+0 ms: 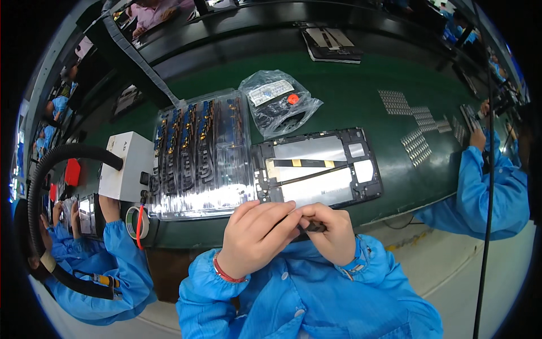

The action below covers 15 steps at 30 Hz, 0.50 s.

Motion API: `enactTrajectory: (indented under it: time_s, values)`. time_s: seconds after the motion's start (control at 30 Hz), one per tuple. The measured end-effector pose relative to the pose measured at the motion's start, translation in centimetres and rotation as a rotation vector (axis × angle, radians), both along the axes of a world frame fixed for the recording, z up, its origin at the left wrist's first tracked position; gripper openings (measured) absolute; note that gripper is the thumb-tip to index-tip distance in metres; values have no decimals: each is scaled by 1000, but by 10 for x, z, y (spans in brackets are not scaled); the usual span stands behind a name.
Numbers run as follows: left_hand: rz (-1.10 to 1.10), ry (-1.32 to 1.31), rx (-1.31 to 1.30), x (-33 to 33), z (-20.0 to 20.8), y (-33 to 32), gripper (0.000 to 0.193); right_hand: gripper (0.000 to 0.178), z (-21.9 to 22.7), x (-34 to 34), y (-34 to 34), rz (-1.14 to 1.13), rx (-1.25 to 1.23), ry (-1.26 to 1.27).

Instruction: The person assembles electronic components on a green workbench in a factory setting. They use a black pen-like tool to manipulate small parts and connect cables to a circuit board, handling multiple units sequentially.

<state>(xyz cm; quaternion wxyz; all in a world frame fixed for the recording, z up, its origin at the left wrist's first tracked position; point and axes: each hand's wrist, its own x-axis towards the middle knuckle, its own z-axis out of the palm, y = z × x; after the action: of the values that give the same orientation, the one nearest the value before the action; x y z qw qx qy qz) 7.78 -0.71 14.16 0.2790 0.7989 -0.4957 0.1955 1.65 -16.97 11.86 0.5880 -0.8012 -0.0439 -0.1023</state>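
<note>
My left hand and my right hand meet close to my body, just off the table's near edge. Both are closed, with fingertips pinched together around a small black part. Most of that part is covered by my fingers, so its exact kind cannot be told. Just beyond my hands lies an opened tablet housing with a black frame, silvery inner plates and a dark strip bearing yellow patches. On its left, a clear plastic tray carries rows of black flex cables with blue and gold ends.
Behind the tablet housing sits a clear plastic bag with a white label. Sheets of small metallic pieces lie right. A white box with a black hose and a tape roll stand left. Co-workers in blue flank me.
</note>
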Motion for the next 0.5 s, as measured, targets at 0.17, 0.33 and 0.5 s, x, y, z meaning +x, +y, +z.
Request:
enactTrajectory:
  time_s: [0.17, 0.33, 0.5]
  values:
    - [-27, -8, -112, -13, -9, 8, 26, 30, -2, -5, 0, -10, 140, 34]
    - [34, 12, -153, -17, -4, 0, 23, 34, 4, -12, 5, 34, 73, 39]
    - [75, 119, -188, -23, 0, 2, 23, 29, 3, -19, 12, 27, 79, -2]
